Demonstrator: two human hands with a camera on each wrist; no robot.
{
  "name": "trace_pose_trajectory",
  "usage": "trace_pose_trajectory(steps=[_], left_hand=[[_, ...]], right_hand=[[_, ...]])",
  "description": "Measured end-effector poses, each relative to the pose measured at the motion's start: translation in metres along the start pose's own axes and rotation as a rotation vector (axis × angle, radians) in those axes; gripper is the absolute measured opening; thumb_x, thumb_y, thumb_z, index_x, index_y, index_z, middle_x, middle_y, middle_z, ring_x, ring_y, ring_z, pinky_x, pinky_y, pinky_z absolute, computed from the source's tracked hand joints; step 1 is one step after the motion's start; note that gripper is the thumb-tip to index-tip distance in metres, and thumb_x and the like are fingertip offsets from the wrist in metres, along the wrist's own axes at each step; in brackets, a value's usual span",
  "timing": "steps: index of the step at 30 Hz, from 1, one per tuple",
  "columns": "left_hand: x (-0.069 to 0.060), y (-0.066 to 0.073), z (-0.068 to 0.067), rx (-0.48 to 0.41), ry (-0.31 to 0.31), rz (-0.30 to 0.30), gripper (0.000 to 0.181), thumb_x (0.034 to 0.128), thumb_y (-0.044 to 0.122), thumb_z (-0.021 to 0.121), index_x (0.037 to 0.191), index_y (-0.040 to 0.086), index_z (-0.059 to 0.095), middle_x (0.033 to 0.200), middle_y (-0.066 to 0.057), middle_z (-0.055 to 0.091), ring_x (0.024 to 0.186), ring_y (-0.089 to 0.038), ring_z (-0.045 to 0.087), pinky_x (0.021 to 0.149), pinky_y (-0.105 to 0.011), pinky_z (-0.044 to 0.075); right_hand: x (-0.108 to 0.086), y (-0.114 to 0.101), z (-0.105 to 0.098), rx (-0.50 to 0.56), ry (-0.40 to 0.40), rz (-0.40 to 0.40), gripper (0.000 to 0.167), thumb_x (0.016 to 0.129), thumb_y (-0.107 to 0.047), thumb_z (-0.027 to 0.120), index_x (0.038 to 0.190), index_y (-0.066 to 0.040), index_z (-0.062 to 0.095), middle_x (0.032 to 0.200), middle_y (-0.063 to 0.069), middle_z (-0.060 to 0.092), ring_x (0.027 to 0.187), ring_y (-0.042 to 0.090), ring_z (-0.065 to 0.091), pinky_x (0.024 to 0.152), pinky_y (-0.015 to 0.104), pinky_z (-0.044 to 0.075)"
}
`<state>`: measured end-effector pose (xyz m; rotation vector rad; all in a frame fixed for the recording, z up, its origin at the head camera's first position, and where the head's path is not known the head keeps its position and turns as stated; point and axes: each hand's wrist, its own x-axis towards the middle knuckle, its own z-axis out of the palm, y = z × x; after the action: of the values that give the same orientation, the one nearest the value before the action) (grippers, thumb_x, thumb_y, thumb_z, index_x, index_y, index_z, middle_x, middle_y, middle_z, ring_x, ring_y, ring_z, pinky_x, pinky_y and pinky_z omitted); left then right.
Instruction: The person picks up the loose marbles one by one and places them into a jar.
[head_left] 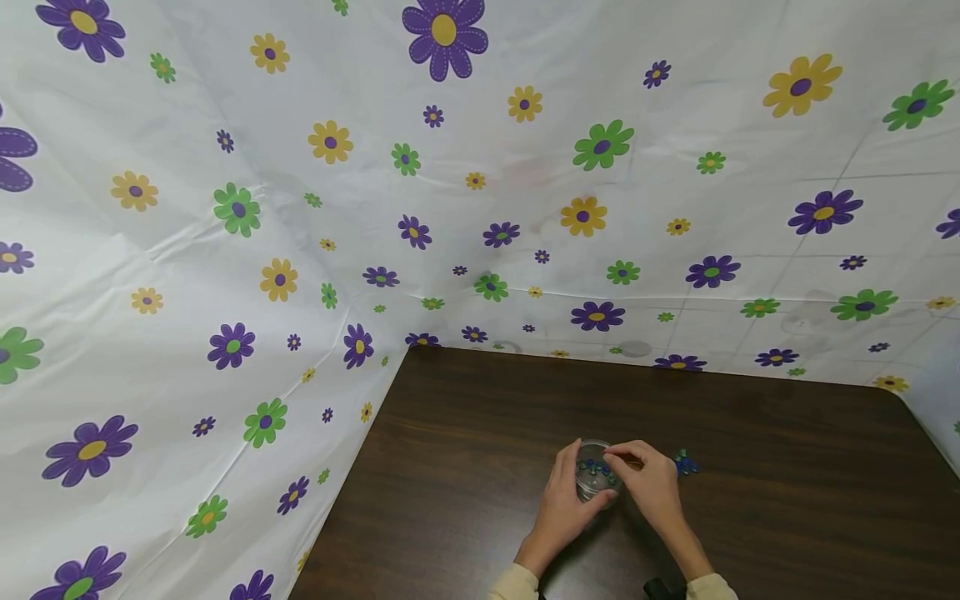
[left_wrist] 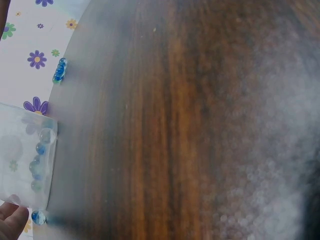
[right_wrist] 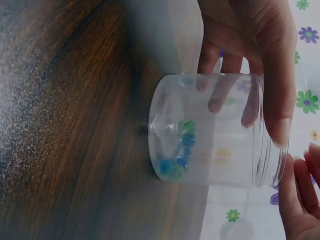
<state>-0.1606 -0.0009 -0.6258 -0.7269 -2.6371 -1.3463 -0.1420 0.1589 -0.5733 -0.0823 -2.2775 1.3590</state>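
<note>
My left hand [head_left: 562, 497] grips a clear screw-neck jar [right_wrist: 227, 165] around its side, with the thumb near the rim. Several blue and green glass marbles [right_wrist: 188, 139] lie on the jar's bottom. Just at the jar's open mouth is my right hand [head_left: 651, 485], thumb and finger brought close together; whether a marble sits between them cannot be seen. In the right wrist view the right hand's fingers [right_wrist: 301, 187] show at the lower right edge, beside the rim. A small pile of marbles [head_left: 685, 463] rests on the table right of the hands.
The dark wood-grain table [head_left: 465, 433] spreads under everything. A single marble [left_wrist: 38, 217] sits close to the jar on the left hand's side. White flower-printed sheeting [head_left: 360, 208] hangs behind the table and along its left edge.
</note>
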Motion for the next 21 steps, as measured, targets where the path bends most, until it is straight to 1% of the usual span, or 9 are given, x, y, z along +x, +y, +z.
trace_pose_trajectory(steps=[4, 7, 13, 21], left_hand=[[0.000, -0.001, 0.001, 0.003, 0.015, 0.024, 0.085, 0.0940, 0.042, 0.076, 0.160, 0.014, 0.031, 0.153, -0.007, 0.046, 0.132, -0.025, 0.054, 0.102, -0.048, 0.050], [0.000, -0.002, 0.002, 0.004, 0.019, 0.027, 0.085, 0.0940, 0.043, 0.076, 0.160, 0.014, 0.031, 0.153, -0.007, 0.046, 0.132, -0.026, 0.054, 0.101, -0.048, 0.051], [-0.001, -0.001, 0.002, -0.002, 0.008, 0.005, 0.086, 0.0946, 0.049, 0.073, 0.161, 0.016, 0.030, 0.155, -0.005, 0.044, 0.135, -0.026, 0.052, 0.103, -0.049, 0.050], [-0.001, 0.001, 0.001, -0.005, 0.008, -0.019, 0.086, 0.0938, 0.051, 0.074, 0.161, 0.018, 0.031, 0.155, -0.004, 0.045, 0.135, -0.025, 0.052, 0.103, -0.048, 0.050]], right_hand=[[0.001, 0.004, -0.004, -0.015, 0.077, -0.017, 0.010, 0.086, 0.002, 0.081, 0.091, -0.006, 0.080, 0.089, 0.007, 0.076, 0.079, -0.001, 0.063, 0.071, 0.007, 0.047], [0.003, 0.007, -0.011, -0.044, 0.101, 0.007, 0.008, 0.087, 0.001, 0.081, 0.093, -0.005, 0.079, 0.090, 0.008, 0.076, 0.077, -0.004, 0.061, 0.070, 0.007, 0.045], [0.004, 0.016, -0.024, -0.085, 0.113, 0.071, 0.007, 0.088, -0.001, 0.081, 0.093, -0.004, 0.080, 0.090, 0.009, 0.077, 0.075, -0.007, 0.059, 0.068, 0.008, 0.044], [0.004, 0.023, -0.038, -0.087, 0.122, 0.110, 0.005, 0.088, -0.003, 0.082, 0.092, -0.002, 0.079, 0.088, 0.011, 0.077, 0.073, -0.011, 0.059, 0.064, 0.009, 0.045]])
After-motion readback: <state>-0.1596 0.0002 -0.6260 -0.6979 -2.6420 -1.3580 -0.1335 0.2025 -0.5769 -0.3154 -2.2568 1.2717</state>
